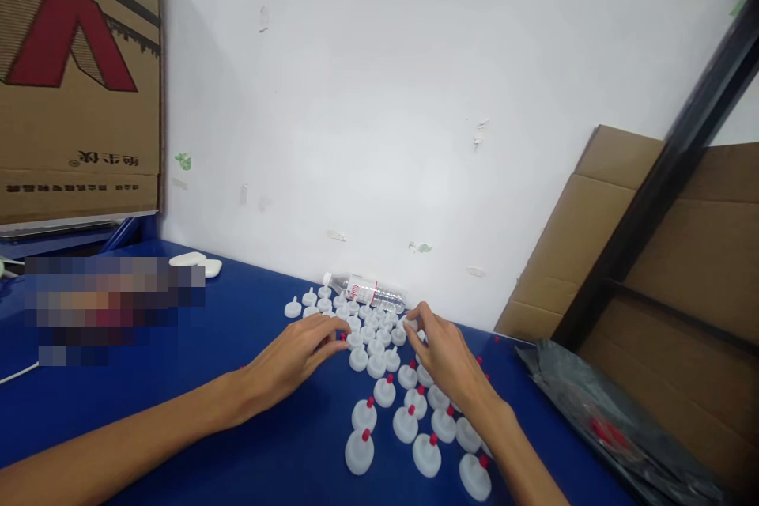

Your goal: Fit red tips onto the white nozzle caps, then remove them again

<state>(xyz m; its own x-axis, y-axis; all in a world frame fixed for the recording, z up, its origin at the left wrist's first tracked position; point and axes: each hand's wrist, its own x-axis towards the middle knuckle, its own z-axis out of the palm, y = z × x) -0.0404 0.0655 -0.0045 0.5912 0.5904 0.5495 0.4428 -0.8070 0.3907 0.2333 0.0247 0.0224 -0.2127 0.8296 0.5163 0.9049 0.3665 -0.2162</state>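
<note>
On the blue table, my left hand [308, 338] is closed in a pinch at the near-left side of a cluster of white nozzle caps [375, 366]. A small red tip [342, 337] shows at its fingertips. Across the cluster, my right hand [442, 344] has thumb and forefinger closed on a white nozzle cap [410, 323]. Caps at the back have bare spouts. Nearer to me and partly under my right forearm stand several white caps with red tips [359, 452]. Part of that group is hidden by the arm.
A clear plastic bottle [373, 292] lies behind the caps against the white wall. Cardboard boxes [77, 118] stand at left and right. A grey plastic bag [598, 419] lies at the right edge. White rounded objects [188, 259] and a blurred patch are at left.
</note>
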